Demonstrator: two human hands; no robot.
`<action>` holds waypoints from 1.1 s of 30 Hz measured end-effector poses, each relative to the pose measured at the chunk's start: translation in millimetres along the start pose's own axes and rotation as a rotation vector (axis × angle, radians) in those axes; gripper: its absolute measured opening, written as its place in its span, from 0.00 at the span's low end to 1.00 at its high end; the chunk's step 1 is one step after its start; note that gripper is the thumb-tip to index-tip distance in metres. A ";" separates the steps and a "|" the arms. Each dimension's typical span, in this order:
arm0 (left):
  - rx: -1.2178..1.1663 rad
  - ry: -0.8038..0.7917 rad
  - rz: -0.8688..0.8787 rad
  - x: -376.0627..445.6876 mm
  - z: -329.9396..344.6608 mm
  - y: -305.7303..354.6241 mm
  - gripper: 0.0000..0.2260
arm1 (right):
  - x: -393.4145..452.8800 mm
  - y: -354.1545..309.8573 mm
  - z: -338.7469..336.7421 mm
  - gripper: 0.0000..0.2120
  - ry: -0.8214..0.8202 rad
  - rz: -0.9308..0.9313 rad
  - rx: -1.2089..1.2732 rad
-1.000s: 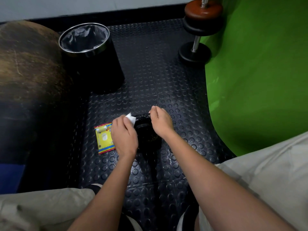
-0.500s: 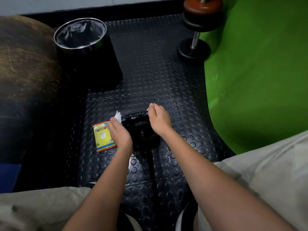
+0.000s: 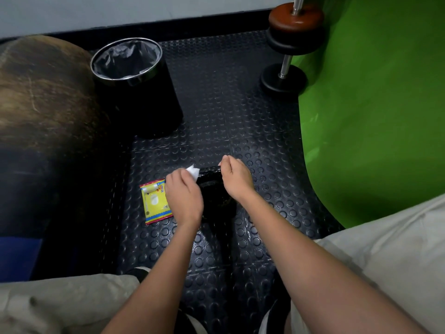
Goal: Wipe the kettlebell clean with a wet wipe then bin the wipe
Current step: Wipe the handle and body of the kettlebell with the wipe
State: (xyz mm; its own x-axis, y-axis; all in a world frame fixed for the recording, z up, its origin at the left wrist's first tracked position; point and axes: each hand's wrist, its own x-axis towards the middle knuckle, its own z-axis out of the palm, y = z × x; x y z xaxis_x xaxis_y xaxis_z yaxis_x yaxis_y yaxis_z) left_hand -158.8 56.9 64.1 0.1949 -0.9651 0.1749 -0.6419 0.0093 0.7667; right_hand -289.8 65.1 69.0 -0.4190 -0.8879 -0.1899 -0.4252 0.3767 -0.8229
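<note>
A black kettlebell (image 3: 214, 194) stands on the studded black floor mat between my two hands. My left hand (image 3: 184, 197) holds a white wet wipe (image 3: 192, 171) against the left side of the kettlebell's handle. My right hand (image 3: 234, 178) grips the right end of the handle, fingers curled over it. Most of the kettlebell's body is dark and partly hidden by my hands. A black bin (image 3: 134, 83) with a chrome rim and a dark liner stands open at the back left.
A yellow wet-wipe packet (image 3: 154, 201) lies flat on the mat left of my left hand. A dumbbell (image 3: 289, 44) stands upright at the back right beside a green backdrop (image 3: 373, 104). A large brown ball (image 3: 41, 104) fills the left side. My knees frame the bottom.
My left hand with the wipe slid left off the handle and has come back against its left end. My right hand has stayed on the handle.
</note>
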 end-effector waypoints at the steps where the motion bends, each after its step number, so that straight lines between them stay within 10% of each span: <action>1: 0.044 -0.005 0.100 -1.1 -0.8 0.5 0.13 | 0.0 -0.2 -0.5 0.22 0.000 -0.002 -0.001; 7: 0.102 -0.075 0.333 -13.6 -2.8 -15.5 0.15 | -0.6 0.4 -1.9 0.22 -0.005 -0.009 0.006; 16: -0.647 -0.017 -0.844 2.9 9.8 -10.4 0.28 | -0.2 -0.2 -0.1 0.23 -0.012 -0.015 0.014; 19: -0.797 -0.081 -1.008 14.6 1.4 -3.5 0.16 | -0.8 -0.9 -0.3 0.23 -0.019 -0.004 0.024; 25: -0.484 -0.177 -0.861 25.1 -13.2 -9.5 0.12 | -0.6 -0.7 -1.3 0.23 -0.024 0.001 0.009; 33: 0.241 -0.376 0.025 35.0 -19.7 22.2 0.19 | -0.7 -1.0 -3.8 0.22 -0.026 0.017 -0.015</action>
State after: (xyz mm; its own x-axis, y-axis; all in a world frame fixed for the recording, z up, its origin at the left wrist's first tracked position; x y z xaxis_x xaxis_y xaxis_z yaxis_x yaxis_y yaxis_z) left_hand -151.6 28.5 99.4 -0.0768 -0.9939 -0.0795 -0.8064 0.0150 0.5912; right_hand -292.1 66.3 72.0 -0.4052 -0.8879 -0.2179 -0.4301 0.3955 -0.8115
